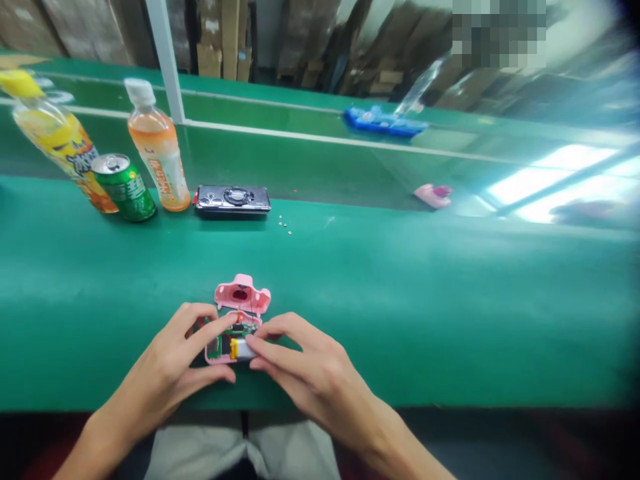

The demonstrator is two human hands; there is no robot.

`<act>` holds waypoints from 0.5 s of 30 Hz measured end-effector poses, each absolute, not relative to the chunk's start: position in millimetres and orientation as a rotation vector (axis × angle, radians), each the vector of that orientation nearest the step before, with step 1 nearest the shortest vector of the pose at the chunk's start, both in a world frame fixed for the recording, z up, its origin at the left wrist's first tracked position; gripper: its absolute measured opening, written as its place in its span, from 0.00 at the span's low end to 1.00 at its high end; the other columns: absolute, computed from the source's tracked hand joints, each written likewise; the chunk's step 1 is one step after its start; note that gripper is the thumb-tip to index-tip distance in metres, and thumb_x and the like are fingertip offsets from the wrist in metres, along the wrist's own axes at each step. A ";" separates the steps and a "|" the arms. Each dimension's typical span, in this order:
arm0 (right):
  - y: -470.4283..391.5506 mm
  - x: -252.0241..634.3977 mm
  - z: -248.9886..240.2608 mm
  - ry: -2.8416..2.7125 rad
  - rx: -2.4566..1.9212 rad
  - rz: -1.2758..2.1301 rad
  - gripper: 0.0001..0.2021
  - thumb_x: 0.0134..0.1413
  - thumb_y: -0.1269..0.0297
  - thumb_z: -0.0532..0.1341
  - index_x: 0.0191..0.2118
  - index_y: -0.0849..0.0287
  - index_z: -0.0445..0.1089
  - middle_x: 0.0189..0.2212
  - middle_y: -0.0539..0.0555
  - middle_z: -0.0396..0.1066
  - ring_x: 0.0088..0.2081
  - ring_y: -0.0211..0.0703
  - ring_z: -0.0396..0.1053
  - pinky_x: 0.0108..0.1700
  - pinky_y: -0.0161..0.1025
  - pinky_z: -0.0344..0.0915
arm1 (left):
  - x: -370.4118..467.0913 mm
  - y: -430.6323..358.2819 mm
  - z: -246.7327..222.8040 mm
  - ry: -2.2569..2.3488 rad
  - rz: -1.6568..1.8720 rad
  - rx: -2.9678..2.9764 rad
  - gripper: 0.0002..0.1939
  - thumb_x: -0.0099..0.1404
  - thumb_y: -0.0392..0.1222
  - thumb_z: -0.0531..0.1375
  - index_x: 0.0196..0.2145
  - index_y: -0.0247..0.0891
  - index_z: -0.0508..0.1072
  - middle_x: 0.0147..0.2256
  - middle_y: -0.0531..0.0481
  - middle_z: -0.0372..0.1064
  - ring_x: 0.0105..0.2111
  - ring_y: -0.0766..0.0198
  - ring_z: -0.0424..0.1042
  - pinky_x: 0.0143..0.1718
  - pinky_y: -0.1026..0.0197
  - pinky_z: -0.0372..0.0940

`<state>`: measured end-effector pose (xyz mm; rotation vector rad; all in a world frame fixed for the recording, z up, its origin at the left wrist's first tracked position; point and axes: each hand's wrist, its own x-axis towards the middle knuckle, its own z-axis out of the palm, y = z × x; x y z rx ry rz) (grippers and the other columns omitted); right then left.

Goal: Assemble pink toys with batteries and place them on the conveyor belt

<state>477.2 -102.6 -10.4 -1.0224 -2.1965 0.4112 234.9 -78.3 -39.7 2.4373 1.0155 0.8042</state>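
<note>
While lying open near the front edge of the desk [400, 300], pinned from both sides: a pink casing [220, 355], inside up, with a green circuit board [240, 328] and a small silver-and-yellow part [241, 349] showing within. Touching its far end, a second pink shell [243, 295], also hollow side up.

Left hand [175, 360] curled around the casing's left side, thumb under the near edge, forefinger bent over the top. Right hand [305, 370] closed in a pinch, fingertips on the silver-and-yellow part.

Judged from this: midway through seating that part in its pocket, casing not yet closed. Calls next for a light, straight press with the right fingertips, keeping the left grip firm so nothing slides, and minding the board beside it.

Well apart along the desk's far edge: a black phone [233, 199], a green can [125, 187], two drink bottles [157, 150].
</note>
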 end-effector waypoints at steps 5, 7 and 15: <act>-100.2 476.4 -27.0 -2.139 -1.026 0.454 0.09 0.70 0.70 0.59 0.49 0.58 0.76 0.43 0.57 0.75 0.44 0.41 0.74 0.46 0.37 0.76 | 238.7 -84.2 -42.3 1.129 0.954 2.273 0.09 0.77 0.35 0.53 0.47 0.42 0.73 0.44 0.50 0.70 0.44 0.66 0.74 0.46 0.67 0.70; -100.2 474.3 -31.0 -2.163 -1.015 0.414 0.09 0.70 0.71 0.58 0.49 0.60 0.76 0.43 0.58 0.75 0.43 0.42 0.74 0.45 0.38 0.77 | 242.0 -88.9 -45.2 1.179 0.982 2.262 0.09 0.77 0.34 0.54 0.47 0.41 0.73 0.46 0.49 0.70 0.45 0.66 0.73 0.49 0.66 0.69; -99.0 463.3 -29.1 -2.247 -1.076 0.360 0.10 0.71 0.72 0.55 0.47 0.64 0.74 0.40 0.58 0.75 0.40 0.44 0.72 0.42 0.40 0.74 | 246.2 -88.5 -45.9 1.188 1.041 2.601 0.11 0.77 0.30 0.51 0.47 0.32 0.74 0.45 0.44 0.74 0.47 0.63 0.74 0.53 0.64 0.68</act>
